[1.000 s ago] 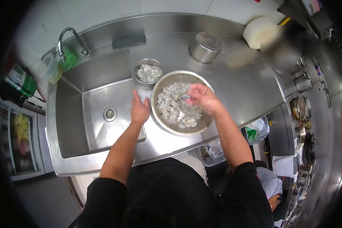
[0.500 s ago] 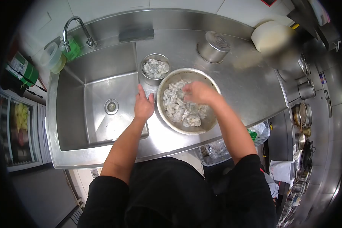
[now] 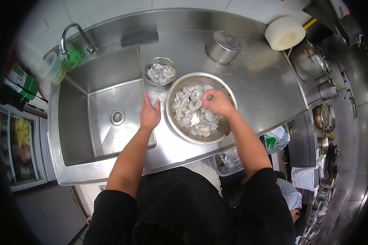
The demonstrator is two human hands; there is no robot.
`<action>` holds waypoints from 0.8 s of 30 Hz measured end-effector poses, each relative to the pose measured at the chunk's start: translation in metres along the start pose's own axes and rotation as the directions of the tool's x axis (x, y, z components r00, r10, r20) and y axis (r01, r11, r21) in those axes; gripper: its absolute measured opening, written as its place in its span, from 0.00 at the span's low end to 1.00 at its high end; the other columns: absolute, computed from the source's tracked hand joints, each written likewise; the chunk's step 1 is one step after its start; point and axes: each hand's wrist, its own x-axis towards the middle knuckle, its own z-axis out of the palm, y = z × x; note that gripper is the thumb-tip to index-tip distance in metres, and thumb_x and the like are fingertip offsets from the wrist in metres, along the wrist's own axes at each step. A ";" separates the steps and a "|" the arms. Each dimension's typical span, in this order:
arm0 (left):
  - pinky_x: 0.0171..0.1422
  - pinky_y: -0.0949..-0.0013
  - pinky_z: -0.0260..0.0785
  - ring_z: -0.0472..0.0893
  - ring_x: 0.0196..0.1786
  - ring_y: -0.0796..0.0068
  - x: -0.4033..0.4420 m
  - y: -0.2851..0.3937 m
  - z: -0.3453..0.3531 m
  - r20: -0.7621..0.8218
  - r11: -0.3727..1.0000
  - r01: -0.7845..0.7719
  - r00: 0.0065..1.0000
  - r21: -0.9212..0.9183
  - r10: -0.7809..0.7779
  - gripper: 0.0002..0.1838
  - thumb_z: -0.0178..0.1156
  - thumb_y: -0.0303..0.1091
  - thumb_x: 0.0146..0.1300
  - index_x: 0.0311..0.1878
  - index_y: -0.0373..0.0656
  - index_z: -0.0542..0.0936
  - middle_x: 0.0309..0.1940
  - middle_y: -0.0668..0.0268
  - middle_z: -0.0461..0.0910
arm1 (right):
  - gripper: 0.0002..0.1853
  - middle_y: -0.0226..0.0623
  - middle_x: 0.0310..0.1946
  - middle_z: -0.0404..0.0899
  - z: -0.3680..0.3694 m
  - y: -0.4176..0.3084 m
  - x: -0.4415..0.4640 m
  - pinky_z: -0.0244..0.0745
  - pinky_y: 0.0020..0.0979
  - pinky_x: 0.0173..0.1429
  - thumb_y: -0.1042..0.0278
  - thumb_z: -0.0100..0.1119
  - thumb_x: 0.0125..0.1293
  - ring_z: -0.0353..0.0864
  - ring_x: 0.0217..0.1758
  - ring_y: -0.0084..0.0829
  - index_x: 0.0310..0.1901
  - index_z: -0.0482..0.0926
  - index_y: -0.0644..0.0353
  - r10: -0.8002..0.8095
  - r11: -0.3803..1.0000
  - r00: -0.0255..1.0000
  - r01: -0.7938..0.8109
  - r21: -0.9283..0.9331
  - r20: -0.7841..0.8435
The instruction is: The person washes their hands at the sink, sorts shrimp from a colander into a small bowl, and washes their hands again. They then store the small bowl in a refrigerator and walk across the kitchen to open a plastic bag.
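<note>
A wide steel bowl (image 3: 229,130) stands on the counter, holding a heap of pale grey-white, curled food pieces (image 3: 200,124) whose kind I cannot tell. My right hand (image 3: 217,103) reaches over the bowl, thumb and fingers pinched at the top of the heap, on one pale piece. The fingers partly hide that piece. My left hand (image 3: 150,113) is held above the counter between sink and bowl, fingers stretched out and nothing in it. Behind the bowl, to its left, a smaller steel container (image 3: 161,87) holds more of the same pieces.
On the left is a steel sink (image 3: 73,134) with a curved faucet (image 3: 75,25). A lidded steel pot (image 3: 223,51) stands at the back, and a round white block (image 3: 285,34) at the back right. Below the counter's front edge sits a plastic-lined tray (image 3: 229,161). Another person's sleeve (image 3: 289,195) shows at lower right.
My right hand, blurred before, now has its fingers drawn together over the heap. My left hand stays open beside the bowl. The whole view has shifted slightly, and more of the other person shows.
</note>
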 end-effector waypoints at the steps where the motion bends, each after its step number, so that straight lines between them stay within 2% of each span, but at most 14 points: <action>1: 0.63 0.50 0.67 0.74 0.58 0.40 0.000 0.001 0.000 0.008 1.000 0.003 1.000 0.006 -0.003 0.39 0.47 0.48 0.73 0.78 0.43 0.42 0.63 0.42 0.66 | 0.10 0.35 0.31 0.82 -0.005 0.005 -0.001 0.76 0.28 0.39 0.71 0.67 0.54 0.81 0.32 0.26 0.39 0.81 0.57 0.034 0.998 0.999 -0.032 0.062 -0.030; 4: 0.63 0.50 0.67 0.74 0.59 0.41 0.000 0.002 0.001 -0.003 1.000 -0.006 1.000 -0.007 0.006 0.40 0.48 0.48 0.73 0.78 0.43 0.42 0.63 0.42 0.66 | 0.10 0.33 0.35 0.82 -0.018 0.012 -0.008 0.76 0.27 0.41 0.73 0.64 0.57 0.80 0.34 0.24 0.42 0.81 0.59 0.063 0.938 0.998 -0.056 0.343 -0.009; 7: 0.63 0.51 0.67 0.74 0.59 0.41 0.000 0.001 0.001 -0.016 1.000 -0.012 1.000 0.010 0.012 0.40 0.48 0.48 0.73 0.78 0.43 0.41 0.63 0.42 0.66 | 0.10 0.33 0.39 0.82 -0.026 0.012 -0.017 0.76 0.27 0.43 0.75 0.61 0.61 0.80 0.37 0.22 0.44 0.81 0.61 -0.035 0.839 0.998 0.055 0.541 -0.048; 10: 0.64 0.51 0.67 0.73 0.60 0.41 0.000 0.001 0.002 -0.022 1.000 -0.018 1.000 -0.007 0.018 0.40 0.47 0.48 0.72 0.78 0.43 0.40 0.64 0.41 0.66 | 0.10 0.32 0.42 0.82 -0.031 0.016 -0.022 0.76 0.27 0.44 0.76 0.59 0.63 0.79 0.38 0.21 0.45 0.80 0.62 -0.072 0.738 0.996 0.090 0.669 -0.055; 13: 0.64 0.51 0.67 0.73 0.60 0.40 0.001 -0.001 0.002 -0.019 1.000 -0.021 1.000 0.008 0.021 0.40 0.47 0.48 0.72 0.78 0.43 0.40 0.64 0.40 0.65 | 0.09 0.32 0.41 0.83 -0.030 0.024 -0.020 0.76 0.27 0.46 0.74 0.62 0.62 0.79 0.39 0.21 0.44 0.81 0.62 -0.111 0.744 0.992 0.118 0.658 -0.052; 15: 0.64 0.51 0.67 0.73 0.60 0.40 0.002 -0.003 0.003 -0.028 0.999 -0.026 0.999 0.020 0.027 0.40 0.47 0.49 0.72 0.78 0.43 0.40 0.63 0.39 0.65 | 0.09 0.35 0.42 0.83 -0.031 0.024 -0.021 0.76 0.31 0.48 0.71 0.62 0.61 0.80 0.41 0.26 0.43 0.82 0.60 -0.032 0.948 0.998 0.046 0.315 -0.050; 16: 0.64 0.51 0.67 0.73 0.59 0.40 0.002 -0.003 0.004 -0.032 0.999 -0.030 0.999 0.026 0.030 0.40 0.47 0.49 0.72 0.78 0.43 0.40 0.63 0.39 0.66 | 0.09 0.36 0.42 0.84 -0.032 0.023 -0.023 0.77 0.33 0.50 0.70 0.63 0.61 0.81 0.42 0.29 0.43 0.82 0.60 0.007 0.993 0.998 0.001 0.122 -0.062; 17: 0.64 0.51 0.67 0.73 0.59 0.40 0.003 -0.004 0.005 -0.033 0.999 -0.030 0.999 0.022 0.031 0.40 0.47 0.49 0.72 0.78 0.43 0.40 0.63 0.39 0.66 | 0.10 0.39 0.42 0.84 -0.031 0.021 -0.024 0.77 0.35 0.51 0.69 0.63 0.60 0.81 0.44 0.33 0.43 0.83 0.59 -0.010 0.997 0.997 0.005 -0.072 -0.075; 19: 0.64 0.50 0.67 0.74 0.59 0.39 0.003 -0.004 0.006 -0.031 0.999 -0.034 0.999 0.013 0.034 0.40 0.47 0.48 0.72 0.78 0.42 0.40 0.63 0.39 0.66 | 0.10 0.44 0.43 0.84 -0.023 0.004 -0.029 0.76 0.40 0.54 0.66 0.62 0.59 0.82 0.47 0.41 0.42 0.84 0.57 -0.045 0.895 0.995 0.000 -0.445 -0.092; 22: 0.63 0.50 0.67 0.74 0.59 0.39 0.002 -0.001 0.003 -0.025 1.000 -0.016 1.000 0.020 0.017 0.41 0.47 0.49 0.72 0.78 0.42 0.40 0.63 0.39 0.66 | 0.11 0.47 0.45 0.83 0.003 0.004 -0.019 0.75 0.45 0.55 0.65 0.61 0.57 0.81 0.48 0.51 0.41 0.84 0.56 -0.269 0.789 0.955 0.144 -0.597 -0.124; 24: 0.63 0.50 0.67 0.73 0.59 0.39 0.001 0.001 0.002 -0.026 1.000 -0.015 1.000 0.021 0.016 0.41 0.47 0.49 0.72 0.77 0.42 0.40 0.63 0.38 0.66 | 0.11 0.47 0.45 0.83 0.022 0.005 -0.007 0.75 0.46 0.56 0.65 0.61 0.58 0.81 0.48 0.52 0.41 0.85 0.55 -0.286 0.760 0.951 0.149 -0.632 -0.120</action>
